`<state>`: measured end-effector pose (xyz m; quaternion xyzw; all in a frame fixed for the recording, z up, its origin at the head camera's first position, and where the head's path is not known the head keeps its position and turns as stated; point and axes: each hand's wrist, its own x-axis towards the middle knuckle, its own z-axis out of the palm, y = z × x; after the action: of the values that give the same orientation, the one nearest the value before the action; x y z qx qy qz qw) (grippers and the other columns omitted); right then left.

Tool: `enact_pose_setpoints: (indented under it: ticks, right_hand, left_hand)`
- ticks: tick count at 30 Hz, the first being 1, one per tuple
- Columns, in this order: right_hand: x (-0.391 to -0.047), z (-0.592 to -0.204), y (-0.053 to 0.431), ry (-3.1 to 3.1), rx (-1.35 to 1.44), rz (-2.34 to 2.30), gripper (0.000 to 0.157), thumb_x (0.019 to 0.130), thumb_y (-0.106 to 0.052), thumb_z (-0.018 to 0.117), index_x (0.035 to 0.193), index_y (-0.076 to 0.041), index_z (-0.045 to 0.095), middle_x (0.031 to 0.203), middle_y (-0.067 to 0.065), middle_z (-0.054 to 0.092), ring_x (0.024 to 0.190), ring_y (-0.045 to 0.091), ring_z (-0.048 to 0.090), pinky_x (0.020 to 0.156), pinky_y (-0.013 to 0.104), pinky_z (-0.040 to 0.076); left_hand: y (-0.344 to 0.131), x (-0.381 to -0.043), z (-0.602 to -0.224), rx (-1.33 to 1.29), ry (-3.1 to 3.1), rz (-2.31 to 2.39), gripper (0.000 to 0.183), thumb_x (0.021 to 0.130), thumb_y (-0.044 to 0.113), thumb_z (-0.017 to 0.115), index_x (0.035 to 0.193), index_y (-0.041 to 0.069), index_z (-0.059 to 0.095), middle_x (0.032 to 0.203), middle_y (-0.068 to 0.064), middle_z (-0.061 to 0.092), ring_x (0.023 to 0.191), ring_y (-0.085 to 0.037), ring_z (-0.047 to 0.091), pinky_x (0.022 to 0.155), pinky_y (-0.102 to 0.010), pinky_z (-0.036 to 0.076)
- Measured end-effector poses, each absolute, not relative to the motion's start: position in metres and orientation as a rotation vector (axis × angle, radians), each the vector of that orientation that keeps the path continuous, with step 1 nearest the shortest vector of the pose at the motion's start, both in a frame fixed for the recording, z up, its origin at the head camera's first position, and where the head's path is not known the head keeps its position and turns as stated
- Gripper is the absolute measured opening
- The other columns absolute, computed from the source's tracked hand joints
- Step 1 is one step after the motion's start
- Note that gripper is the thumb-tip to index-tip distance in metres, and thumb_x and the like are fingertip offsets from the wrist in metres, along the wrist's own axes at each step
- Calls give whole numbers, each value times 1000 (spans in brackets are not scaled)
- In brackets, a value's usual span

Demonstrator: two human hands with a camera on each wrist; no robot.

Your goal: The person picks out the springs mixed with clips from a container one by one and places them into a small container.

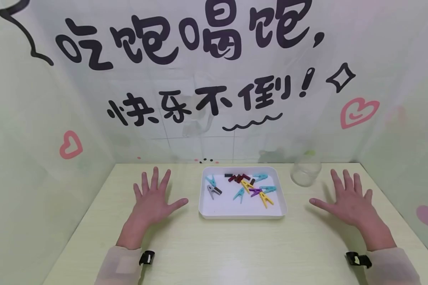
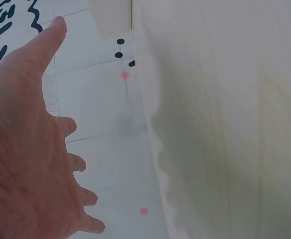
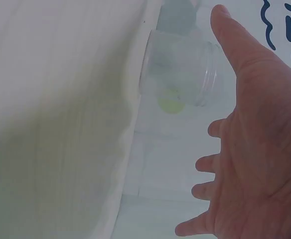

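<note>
Fingers spread and straight, my left hand (image 1: 152,206) hovers over the table left of a shallow white tray (image 1: 242,217). On the far side, my right hand (image 1: 351,206) is held the same way, with a clear jar (image 1: 305,174) beyond its thumb. Both palms are bare in the wrist views. Inside the tray lie several small clips: light blue clips (image 1: 239,193), yellow clips (image 1: 266,200), a purple clip (image 1: 255,192) and a grey clip (image 1: 212,192). Small dark red pieces (image 1: 238,178) and blackish pieces are scattered near its back edge.
A pale wood-grain table (image 1: 232,249) holds the tray and jar near its back edge. Translucent printed sheeting (image 1: 214,146) with black lettering and pink hearts stands behind and at both sides. Each wrist wears a black strap device (image 1: 147,257).
</note>
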<state>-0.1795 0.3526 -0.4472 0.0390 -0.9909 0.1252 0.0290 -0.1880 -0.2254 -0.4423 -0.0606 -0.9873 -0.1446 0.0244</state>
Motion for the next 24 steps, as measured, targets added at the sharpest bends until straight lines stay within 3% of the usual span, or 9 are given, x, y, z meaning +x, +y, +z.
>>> enact_pose_setpoints:
  ticks: [8,16,24]
  right_hand:
    - [-182,-443,349,-2953,211,369,125,87,-73,71,169,-2,10,165,40,13,152,63,1,103,89,14]
    - [-186,-431,338,-2900,295,320,124,85,-72,75,169,-3,15,163,38,21,150,62,13,106,85,20]
    - [-192,-423,322,-2901,349,282,120,85,-72,75,168,-3,21,165,35,23,153,57,14,110,83,22]
  left_hand:
    - [-224,-187,-438,-204,-3047,-471,116,89,83,58,172,14,14,174,-28,-4,154,-60,-12,113,-85,-2]
    - [-218,-187,-436,-252,-3026,-528,113,91,79,61,172,13,17,174,-29,3,154,-62,-1,115,-83,10]
    - [-214,-188,-435,-305,-3001,-635,108,94,73,63,171,11,19,172,-30,12,154,-61,10,116,-80,19]
